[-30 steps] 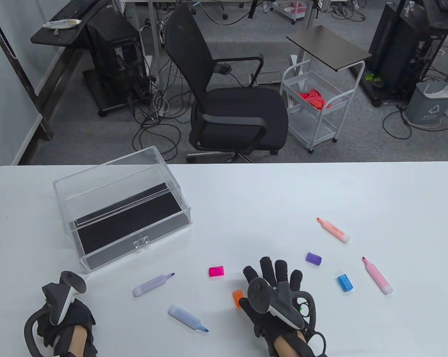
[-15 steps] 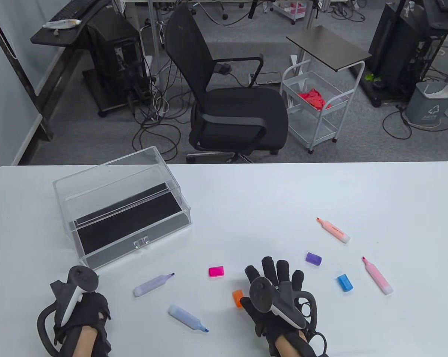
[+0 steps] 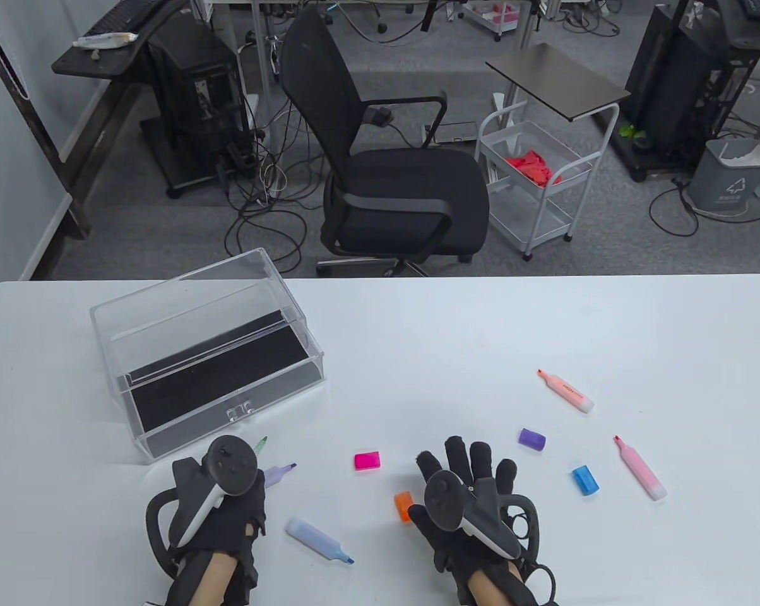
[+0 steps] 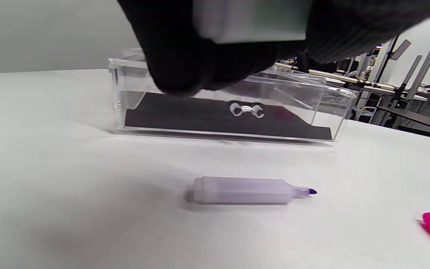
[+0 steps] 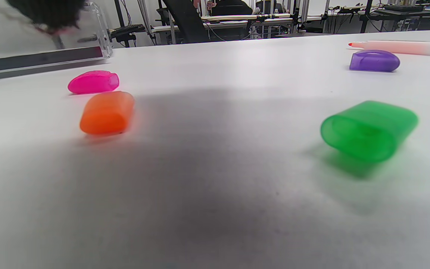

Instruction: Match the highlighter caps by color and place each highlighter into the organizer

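Observation:
My left hand (image 3: 238,499) grips a pale green highlighter (image 4: 252,18); its green tip (image 3: 261,444) pokes out toward the clear organizer (image 3: 209,353). The hand hovers over the uncapped purple highlighter (image 4: 248,190). My right hand (image 3: 468,467) lies flat with straight fingers, holding nothing, above the green cap (image 5: 368,129), which the table view hides. An orange cap (image 3: 403,505) sits at its left edge and a pink cap (image 3: 367,461) further left. A blue highlighter (image 3: 317,540) lies between the hands.
Right of my right hand lie a purple cap (image 3: 531,439), a blue cap (image 3: 585,480), an uncapped orange highlighter (image 3: 566,391) and an uncapped pink highlighter (image 3: 640,468). The organizer's drawer stands pulled out toward me, black-lined. An office chair (image 3: 392,183) stands beyond the far table edge.
My left hand has moved right and forward from the bottom left corner to above the purple highlighter; the green tip now shows. My right hand has barely shifted.

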The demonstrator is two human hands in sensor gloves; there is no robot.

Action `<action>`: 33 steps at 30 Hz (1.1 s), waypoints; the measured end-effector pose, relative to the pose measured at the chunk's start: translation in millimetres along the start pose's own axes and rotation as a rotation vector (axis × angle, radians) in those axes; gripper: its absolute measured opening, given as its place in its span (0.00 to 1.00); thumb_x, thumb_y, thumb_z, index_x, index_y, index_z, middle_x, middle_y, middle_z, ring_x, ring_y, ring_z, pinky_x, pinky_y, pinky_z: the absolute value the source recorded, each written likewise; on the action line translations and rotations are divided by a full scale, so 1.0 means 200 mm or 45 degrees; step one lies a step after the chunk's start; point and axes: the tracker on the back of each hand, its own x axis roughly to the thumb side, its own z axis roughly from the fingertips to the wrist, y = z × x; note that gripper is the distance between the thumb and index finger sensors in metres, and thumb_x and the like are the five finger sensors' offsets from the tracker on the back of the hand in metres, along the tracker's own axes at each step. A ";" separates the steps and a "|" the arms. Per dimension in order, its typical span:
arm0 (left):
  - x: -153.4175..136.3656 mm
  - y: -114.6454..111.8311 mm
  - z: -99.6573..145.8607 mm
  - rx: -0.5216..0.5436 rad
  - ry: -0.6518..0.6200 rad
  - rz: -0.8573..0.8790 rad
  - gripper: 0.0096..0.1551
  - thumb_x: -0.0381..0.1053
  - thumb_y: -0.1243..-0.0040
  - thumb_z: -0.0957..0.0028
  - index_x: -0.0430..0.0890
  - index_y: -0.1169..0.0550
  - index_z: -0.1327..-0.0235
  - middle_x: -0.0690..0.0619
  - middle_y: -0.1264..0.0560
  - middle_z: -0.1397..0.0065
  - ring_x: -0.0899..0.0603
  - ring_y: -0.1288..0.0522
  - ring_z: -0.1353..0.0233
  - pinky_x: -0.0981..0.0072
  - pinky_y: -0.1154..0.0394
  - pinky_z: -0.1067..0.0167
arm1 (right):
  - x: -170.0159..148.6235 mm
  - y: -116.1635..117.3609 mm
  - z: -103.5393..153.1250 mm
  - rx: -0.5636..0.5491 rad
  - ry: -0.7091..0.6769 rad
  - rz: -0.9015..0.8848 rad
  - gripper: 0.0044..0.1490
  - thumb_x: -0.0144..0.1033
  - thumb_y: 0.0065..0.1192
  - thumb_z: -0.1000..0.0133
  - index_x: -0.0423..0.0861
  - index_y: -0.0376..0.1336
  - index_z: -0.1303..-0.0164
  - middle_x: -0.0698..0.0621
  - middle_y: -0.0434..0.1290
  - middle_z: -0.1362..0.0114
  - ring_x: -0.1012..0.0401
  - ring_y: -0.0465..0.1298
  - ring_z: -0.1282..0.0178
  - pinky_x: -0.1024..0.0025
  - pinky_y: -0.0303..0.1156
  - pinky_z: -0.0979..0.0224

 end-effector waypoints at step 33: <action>0.06 -0.15 0.05 0.316 -0.327 -0.109 0.34 0.61 0.42 0.49 0.53 0.31 0.30 0.57 0.24 0.38 0.49 0.16 0.49 0.69 0.15 0.56 | -0.48 -0.41 -0.01 -0.051 0.205 -0.238 0.48 0.55 0.65 0.51 0.62 0.46 0.23 0.46 0.40 0.13 0.41 0.40 0.16 0.27 0.32 0.24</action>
